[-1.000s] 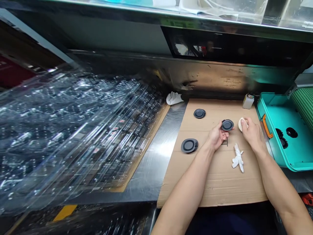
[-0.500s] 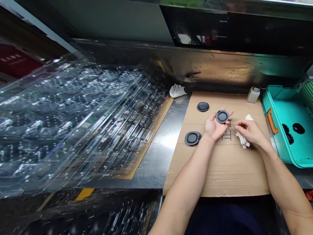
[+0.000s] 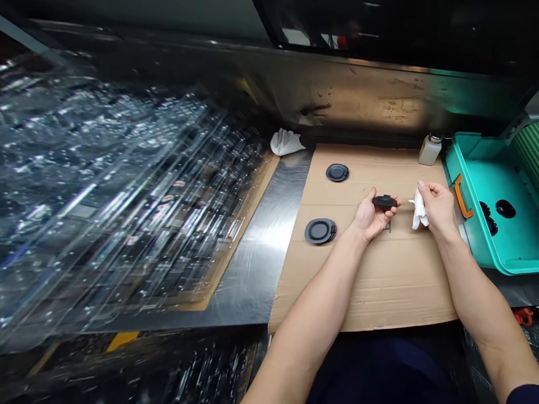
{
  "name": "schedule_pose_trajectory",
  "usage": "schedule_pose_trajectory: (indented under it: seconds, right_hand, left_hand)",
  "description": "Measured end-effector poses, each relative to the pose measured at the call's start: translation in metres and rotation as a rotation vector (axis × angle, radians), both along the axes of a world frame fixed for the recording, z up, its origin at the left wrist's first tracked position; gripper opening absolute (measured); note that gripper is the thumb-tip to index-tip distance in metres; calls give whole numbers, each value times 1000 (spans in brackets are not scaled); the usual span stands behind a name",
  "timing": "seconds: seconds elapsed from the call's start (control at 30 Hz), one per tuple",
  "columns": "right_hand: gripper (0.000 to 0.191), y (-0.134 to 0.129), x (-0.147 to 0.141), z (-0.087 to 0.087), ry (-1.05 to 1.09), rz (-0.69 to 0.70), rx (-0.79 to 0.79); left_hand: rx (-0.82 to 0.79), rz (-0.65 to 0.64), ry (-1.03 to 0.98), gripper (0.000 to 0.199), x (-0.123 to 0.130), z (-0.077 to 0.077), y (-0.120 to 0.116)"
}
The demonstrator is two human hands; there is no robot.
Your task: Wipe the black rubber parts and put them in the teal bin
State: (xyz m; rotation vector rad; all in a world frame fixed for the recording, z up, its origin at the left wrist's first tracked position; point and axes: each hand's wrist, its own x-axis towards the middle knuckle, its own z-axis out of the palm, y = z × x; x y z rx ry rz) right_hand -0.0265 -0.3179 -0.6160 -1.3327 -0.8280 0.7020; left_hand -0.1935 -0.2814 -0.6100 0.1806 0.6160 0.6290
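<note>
My left hand [image 3: 371, 217] holds a round black part [image 3: 384, 201], seen nearly edge-on, between thumb and fingers. To its right, my right hand [image 3: 438, 206] pinches a crumpled white cloth [image 3: 419, 210] that hangs below the fingertips. The two hands are apart, both above a cardboard sheet [image 3: 404, 292]. On the cardboard's left side lie two more round black parts, one farther back [image 3: 337, 172] and one nearer [image 3: 319, 231].
A teal bin [image 3: 522, 247] with an orange handle and several black parts stands at the right. Near it is a small bottle [image 3: 430, 150]. Another white cloth [image 3: 285, 142] lies at the back. Stacked clear plastic trays [image 3: 151, 213] fill the left.
My left hand has tilted the black part from face-up to nearly edge-on. My right hand has turned and lifted the white cloth. The camera view has shifted, moving the surroundings left and up.
</note>
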Motion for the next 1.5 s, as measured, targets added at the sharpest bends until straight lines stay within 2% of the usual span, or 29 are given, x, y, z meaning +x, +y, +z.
schedule_pose_trajectory:
  seconds: [0.07, 0.13, 0.27, 0.37, 0.43, 0.5, 0.6, 0.77, 0.9, 1.07, 1.17, 1.3, 1.5]
  right_hand:
    - [38, -2, -7, 1, -130, -77, 82]
    - [34, -6, -14, 0, -293, -94, 121]
    - [21, -14, -20, -2, -760, 148, 39]
    - [18, -17, -16, -1, -951, 303, 0]
    - [21, -16, -11, 1, -969, 324, -40]
    - [25, -15, -6, 4, -949, 273, -97]
    - [24, -15, 0, 9, -891, 196, -140]
    - [19, -15, -2, 10, -863, 305, -117]
    - [17, -14, -8, 4, -905, 326, -82]
    - [18, -13, -10, 1, -1002, 299, -106]
    - [18, -13, -9, 1, -1074, 306, -156]
    - [18, -13, -10, 3, -1127, 323, -205]
    - [20, -13, -14, 2, -1088, 257, -122]
  left_hand:
    - [76, -24, 69, 65, 6, -3, -4]
    - [173, -37, 126, 66, 14, -8, -10]
    - [332, -8, 195, 62, 25, -17, -20]
    - [382, 32, 237, 62, 25, -19, -21]
    - [428, 24, 270, 62, 24, -18, -20]
    - [454, 24, 323, 61, 23, -17, -19]
    - [410, 63, 388, 61, 21, -16, -17]
    - [395, 85, 409, 63, 20, -18, -14]
    - [506, 65, 488, 63, 22, -23, -15]
    - [820, -37, 661, 65, 16, -27, -15]
    - [931, -66, 691, 65, 14, -28, -13]
    - [978, -65, 670, 65, 13, -30, -13]
    - [963, -74, 679, 68, 13, -33, -14]
